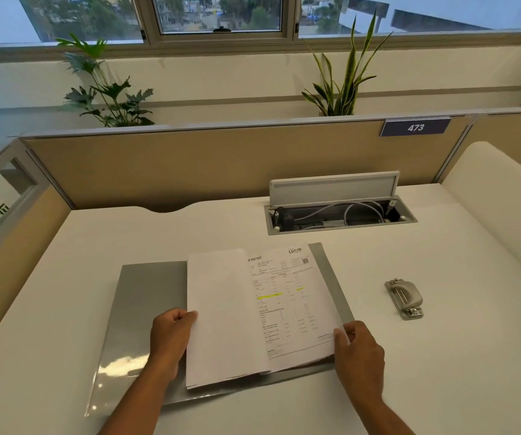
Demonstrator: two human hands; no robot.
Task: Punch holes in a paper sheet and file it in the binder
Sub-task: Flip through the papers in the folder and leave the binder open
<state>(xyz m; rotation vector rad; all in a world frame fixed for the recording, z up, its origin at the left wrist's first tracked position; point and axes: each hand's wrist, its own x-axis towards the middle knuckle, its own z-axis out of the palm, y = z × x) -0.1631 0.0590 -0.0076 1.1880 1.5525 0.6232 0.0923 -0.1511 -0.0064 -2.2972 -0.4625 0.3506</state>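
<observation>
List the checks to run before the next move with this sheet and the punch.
1. Grey plastic binder lies open on the white desk: ok.
2. Left hand grips the turned white pages at their left edge: ok.
3. Right hand pinches the lower right corner of the printed sheet with yellow highlights: ok.
4. Silver metal hole punch lies untouched on the desk, right of the binder: ok.
5. Sheet already has holes: cannot tell.
6. Binder's fastener is open: cannot tell, as pages cover the spine.
</observation>
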